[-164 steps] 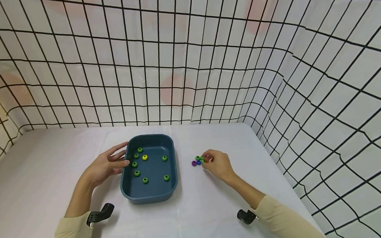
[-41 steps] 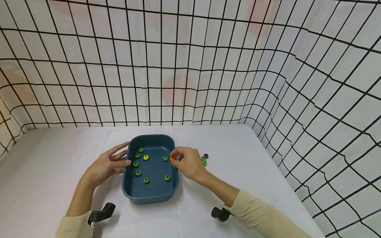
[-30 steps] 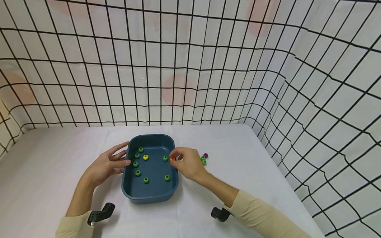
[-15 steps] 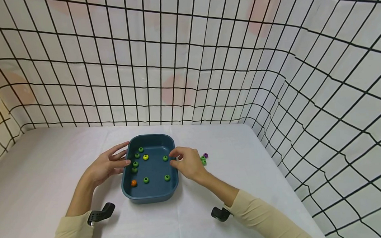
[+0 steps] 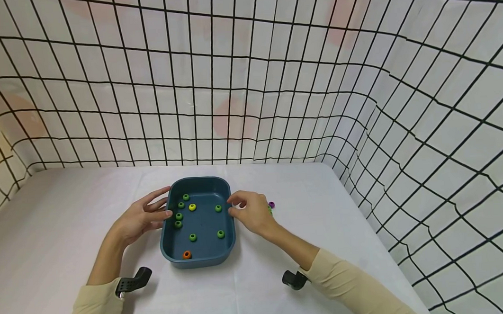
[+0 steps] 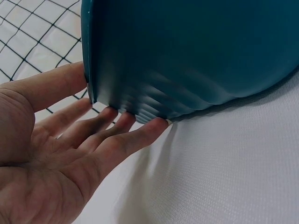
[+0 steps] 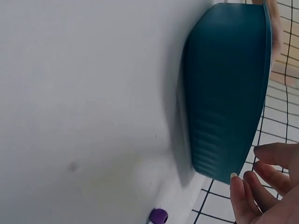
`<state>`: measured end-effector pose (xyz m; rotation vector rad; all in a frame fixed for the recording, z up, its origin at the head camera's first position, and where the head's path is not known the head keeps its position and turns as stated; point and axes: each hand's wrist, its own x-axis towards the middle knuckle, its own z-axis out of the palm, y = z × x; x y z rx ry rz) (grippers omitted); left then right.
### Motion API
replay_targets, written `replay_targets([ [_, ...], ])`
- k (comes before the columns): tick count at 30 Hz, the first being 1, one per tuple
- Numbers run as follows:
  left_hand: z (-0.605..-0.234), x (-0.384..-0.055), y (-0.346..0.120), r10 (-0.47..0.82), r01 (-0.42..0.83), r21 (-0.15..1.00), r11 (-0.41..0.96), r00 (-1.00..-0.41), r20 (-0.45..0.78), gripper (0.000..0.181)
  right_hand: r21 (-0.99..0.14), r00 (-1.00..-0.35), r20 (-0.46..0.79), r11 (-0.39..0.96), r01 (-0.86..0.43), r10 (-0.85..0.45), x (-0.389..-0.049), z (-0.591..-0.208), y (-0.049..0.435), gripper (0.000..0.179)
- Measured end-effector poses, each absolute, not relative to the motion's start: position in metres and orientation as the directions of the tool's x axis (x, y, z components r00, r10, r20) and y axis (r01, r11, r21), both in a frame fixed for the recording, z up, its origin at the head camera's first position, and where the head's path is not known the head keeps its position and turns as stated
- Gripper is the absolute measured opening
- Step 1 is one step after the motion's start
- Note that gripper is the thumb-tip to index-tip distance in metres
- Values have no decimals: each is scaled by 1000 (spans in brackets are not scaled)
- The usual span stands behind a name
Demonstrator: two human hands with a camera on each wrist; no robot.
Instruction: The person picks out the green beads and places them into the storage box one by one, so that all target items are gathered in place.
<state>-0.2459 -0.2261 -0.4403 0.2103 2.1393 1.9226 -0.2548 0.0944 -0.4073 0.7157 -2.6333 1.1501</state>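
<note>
"Sleeves nearest, beige, one on each arm; a black mount juts from each cuff, over white cloth."

"And the tray?"

"Tray is blue and deep, flat on the cloth between the hands; an orange bead lies inside, close by the near wall; seven green beads lie farther in, four of them along the left side; a yellow bead sits just beside those."

"The hands?"

"Left hand has its fingers spread loosely, tips against the outer wall, thumb at the rim; right hand is at the opposite rim, fingers softly bent, a gap between thumb and forefinger; whether it touches the tray I cannot tell."

"Anything past it?"

"Purple bead on the cloth, just beyond that hand; green shows there too, mostly hidden; farthest back, a black grid stands before a white sheet with faint reddish patches."
</note>
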Motion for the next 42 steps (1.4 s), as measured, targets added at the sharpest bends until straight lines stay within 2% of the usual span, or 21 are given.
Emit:
replay_targets([
  [16, -440, -247, -226, 276, -65, 990, 129, -956, -99, 85, -633, -898, 354, 639, -436, -261, -260, -415, 130, 21],
  [30, -441, -247, -226, 276, -69, 990, 123, -956, -101, 87, -657, -940, 278, 674, -337, -200, -264, -434, 156, 27],
  [42, -441, -246, -226, 272, -61, 992, 114, -958, -91, 86, -611, -949, 261, 731, -302, -174, -272, -448, 165, 22],
])
